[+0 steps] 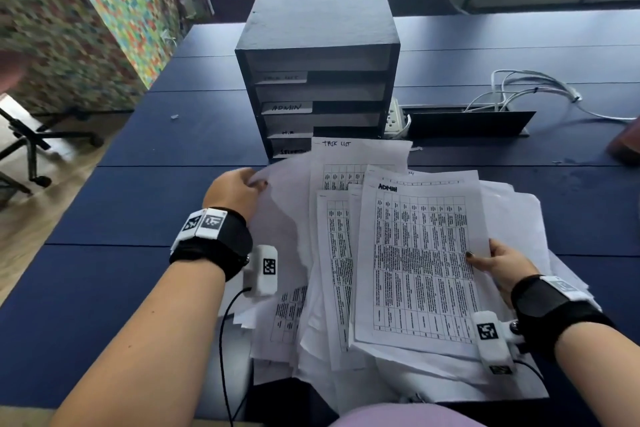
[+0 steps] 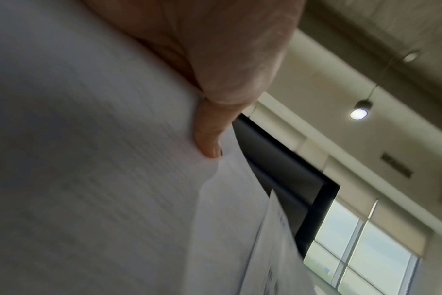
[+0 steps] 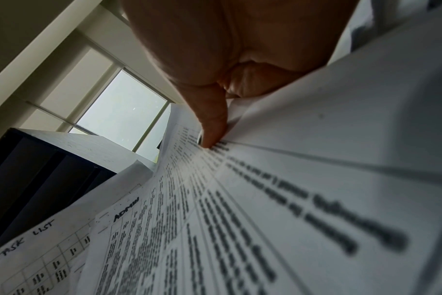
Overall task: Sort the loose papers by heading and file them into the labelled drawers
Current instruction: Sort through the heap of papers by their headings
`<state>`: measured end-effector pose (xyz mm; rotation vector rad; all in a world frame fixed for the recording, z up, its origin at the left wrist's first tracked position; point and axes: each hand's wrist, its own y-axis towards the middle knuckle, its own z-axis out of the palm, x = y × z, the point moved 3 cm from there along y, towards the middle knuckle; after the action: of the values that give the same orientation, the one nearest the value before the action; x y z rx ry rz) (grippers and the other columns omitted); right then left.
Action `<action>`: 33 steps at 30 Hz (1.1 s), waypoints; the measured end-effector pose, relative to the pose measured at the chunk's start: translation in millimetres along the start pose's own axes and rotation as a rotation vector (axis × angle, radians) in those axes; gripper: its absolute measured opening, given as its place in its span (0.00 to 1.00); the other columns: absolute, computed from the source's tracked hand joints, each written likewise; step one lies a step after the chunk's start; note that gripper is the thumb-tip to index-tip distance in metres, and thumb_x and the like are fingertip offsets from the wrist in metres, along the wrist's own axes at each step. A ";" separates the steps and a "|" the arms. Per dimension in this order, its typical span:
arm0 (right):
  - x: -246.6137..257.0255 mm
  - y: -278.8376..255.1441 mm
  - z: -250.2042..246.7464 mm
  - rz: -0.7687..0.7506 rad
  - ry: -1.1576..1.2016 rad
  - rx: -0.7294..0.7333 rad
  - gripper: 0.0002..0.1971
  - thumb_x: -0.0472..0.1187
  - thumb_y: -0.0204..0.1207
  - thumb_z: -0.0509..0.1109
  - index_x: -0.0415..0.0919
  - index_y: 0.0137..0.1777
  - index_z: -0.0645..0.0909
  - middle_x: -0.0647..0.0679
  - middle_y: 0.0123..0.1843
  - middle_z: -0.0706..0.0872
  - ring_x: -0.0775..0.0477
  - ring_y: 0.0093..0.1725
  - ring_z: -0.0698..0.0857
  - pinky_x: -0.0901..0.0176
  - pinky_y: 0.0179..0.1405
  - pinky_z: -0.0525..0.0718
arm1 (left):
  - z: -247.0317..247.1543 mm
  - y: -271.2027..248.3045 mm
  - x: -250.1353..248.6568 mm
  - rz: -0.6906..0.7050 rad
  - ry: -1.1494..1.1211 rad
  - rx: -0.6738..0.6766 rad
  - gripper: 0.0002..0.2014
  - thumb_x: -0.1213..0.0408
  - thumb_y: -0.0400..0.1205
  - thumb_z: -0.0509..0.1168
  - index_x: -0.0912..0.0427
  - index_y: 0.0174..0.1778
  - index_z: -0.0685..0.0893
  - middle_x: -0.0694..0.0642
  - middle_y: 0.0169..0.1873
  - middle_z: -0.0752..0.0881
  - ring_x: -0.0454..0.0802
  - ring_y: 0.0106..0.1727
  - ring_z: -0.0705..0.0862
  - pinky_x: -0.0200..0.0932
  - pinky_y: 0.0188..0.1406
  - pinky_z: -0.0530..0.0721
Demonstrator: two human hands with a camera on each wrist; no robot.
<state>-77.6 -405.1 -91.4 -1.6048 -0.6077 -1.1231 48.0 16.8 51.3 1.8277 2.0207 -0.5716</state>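
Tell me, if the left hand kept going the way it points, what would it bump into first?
Probably the drawer box. The left hand, pinching a sheet, points toward its lowest drawers, though depth is hard to judge.

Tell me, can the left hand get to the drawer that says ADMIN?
Probably yes, but not while its grip is busy. The left hand pinches a blank white sheet. The ADMIN slot of the dark blue drawer box stands open just beyond it, with nothing blocking its front.

Spread papers [image 1: 398, 270] crowd the drawer unit's [image 1: 318, 45] lowest slots — upper slots unobstructed.
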 end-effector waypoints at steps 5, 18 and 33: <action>-2.3 3.6 -2.5 -0.010 -0.072 -0.032 0.12 0.22 0.73 0.66 0.41 0.46 0.80 0.55 0.28 0.89 0.59 0.27 0.86 0.66 0.32 0.86 | -49.0 -13.9 -29.0 0.122 -0.178 -0.306 0.06 0.62 0.78 0.64 0.60 0.40 0.82 0.59 0.29 0.80 0.62 0.36 0.76 0.47 0.35 0.72; -3.7 3.1 -4.4 -0.007 -0.098 -0.053 0.11 0.23 0.72 0.67 0.41 0.44 0.81 0.55 0.27 0.89 0.57 0.26 0.86 0.64 0.30 0.86 | 82.2 -105.9 -77.3 0.573 0.232 0.414 0.12 0.63 0.84 0.61 0.48 0.61 0.84 0.47 0.56 0.86 0.48 0.57 0.81 0.46 0.69 0.72; -5.4 4.3 -5.1 -0.006 -0.095 0.007 0.17 0.18 0.67 0.65 0.41 0.45 0.83 0.51 0.32 0.91 0.51 0.31 0.88 0.52 0.37 0.88 | 74.6 -80.9 3.8 0.163 0.117 0.014 0.20 0.72 0.72 0.65 0.37 0.41 0.89 0.45 0.78 0.62 0.54 0.81 0.50 0.52 0.79 0.38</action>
<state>-78.3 -410.5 -98.0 -1.6586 -0.6778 -1.0522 -33.3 -25.4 -9.7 2.0544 1.9193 -0.4425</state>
